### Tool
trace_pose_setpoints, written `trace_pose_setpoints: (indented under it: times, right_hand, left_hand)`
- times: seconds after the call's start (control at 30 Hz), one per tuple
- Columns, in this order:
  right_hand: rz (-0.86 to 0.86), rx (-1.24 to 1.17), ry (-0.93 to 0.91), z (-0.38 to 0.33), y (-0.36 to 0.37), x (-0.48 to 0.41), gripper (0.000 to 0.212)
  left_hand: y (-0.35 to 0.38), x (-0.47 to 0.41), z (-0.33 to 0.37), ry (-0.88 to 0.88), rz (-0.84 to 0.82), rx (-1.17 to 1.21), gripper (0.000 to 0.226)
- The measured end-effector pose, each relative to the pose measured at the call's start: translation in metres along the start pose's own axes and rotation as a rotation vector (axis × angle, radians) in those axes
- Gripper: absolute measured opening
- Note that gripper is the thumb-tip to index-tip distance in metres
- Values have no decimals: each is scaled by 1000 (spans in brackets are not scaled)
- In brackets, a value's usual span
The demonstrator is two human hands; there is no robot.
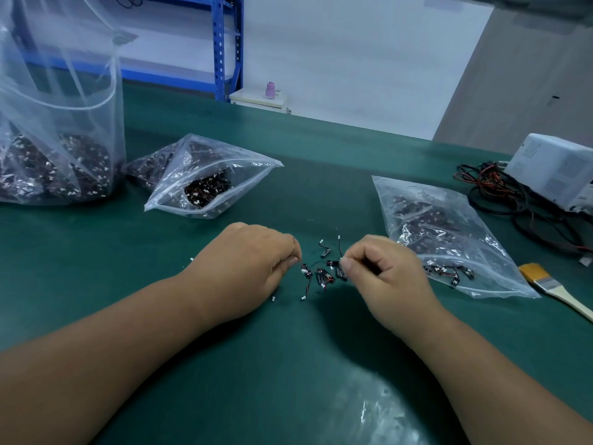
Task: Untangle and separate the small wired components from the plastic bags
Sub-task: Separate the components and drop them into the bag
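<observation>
— Which step am I on?
— Untangling. Your left hand (247, 264) pinches a wire at the left edge of the clump (324, 276); your right hand (382, 274) pinches a white plug (341, 259) on its right. The clump lies mid-frame on the green mat (288, 364).
— Next?
— Probably ease your hands apart gently. Beyond, the right bag (449, 239), middle bag (205, 184) and tall bag (57, 139) hold more.

Left hand (247, 261) and right hand (382, 271) low over the tabletop (256, 380), close together but apart.

The left hand lies knuckles up, its fingers (290, 261) curled and drawn together on a small wired component (306, 271). The right hand faces it in a loose fist, thumb and forefinger pinching a white connector (342, 259). Both bare forearms reach in from the near edge, angling toward each other.
</observation>
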State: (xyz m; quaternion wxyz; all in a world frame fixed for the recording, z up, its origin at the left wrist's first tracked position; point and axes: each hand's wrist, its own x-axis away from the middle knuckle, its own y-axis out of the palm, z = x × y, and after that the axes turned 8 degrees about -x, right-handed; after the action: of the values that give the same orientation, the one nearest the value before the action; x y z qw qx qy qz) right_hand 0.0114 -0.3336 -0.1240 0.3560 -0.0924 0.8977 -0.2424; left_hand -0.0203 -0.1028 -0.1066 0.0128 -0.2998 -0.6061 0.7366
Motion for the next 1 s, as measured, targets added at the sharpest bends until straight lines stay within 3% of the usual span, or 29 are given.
trace_pose_setpoints:
  times: [0.17, 0.33, 0.5, 0.83, 1.0]
  right_hand:
    - [-183, 215, -17, 1, 9, 4, 15]
    - [0, 246, 43, 2, 5, 2, 14]
    - [238, 243, 104, 10, -2, 0, 22]
    - [258, 189, 175, 18, 4, -1, 13]
    - [186, 205, 63, 17, 12, -5, 15]
  left_hand:
    - [2, 0, 1, 13, 18, 15, 12]
    - [0, 0, 1, 27, 87, 30, 17]
    - [5, 0, -4, 1, 13, -10, 14]
    - [12, -2, -11, -47, -172, -125, 15]
    - [12, -2, -11, -50, -204, -147, 18]
